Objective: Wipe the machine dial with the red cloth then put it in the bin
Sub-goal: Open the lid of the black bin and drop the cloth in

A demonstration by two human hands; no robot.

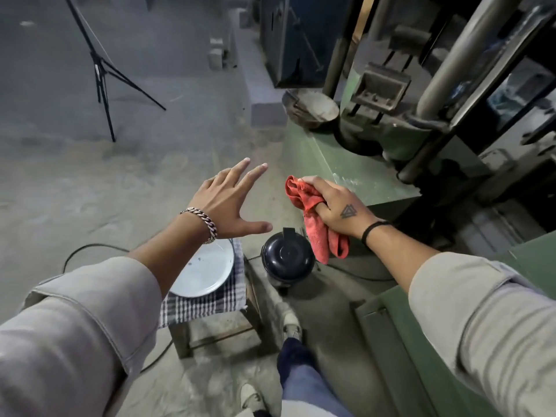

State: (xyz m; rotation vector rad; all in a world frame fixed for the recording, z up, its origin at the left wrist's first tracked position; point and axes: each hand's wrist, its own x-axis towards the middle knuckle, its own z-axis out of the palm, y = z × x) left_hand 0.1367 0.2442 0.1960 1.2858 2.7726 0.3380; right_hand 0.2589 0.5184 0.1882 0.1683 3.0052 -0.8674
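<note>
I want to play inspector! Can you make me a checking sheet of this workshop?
Surface: dusty concrete floor.
Job's things: crumpled red cloth in right hand; round black lidded bin below, lid shut; dial not seen.
Clutter: white round plate on checked cloth over wooden stool.
Grippers: left hand open, empty; right hand gripping cloth.
Cables: black cable on floor.
Surroundings: green metal machine, black tripod.

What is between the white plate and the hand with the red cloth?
The black bin with its lid on, seen from the head camera, sits between the white plate and right hand holding the red cloth.
</note>
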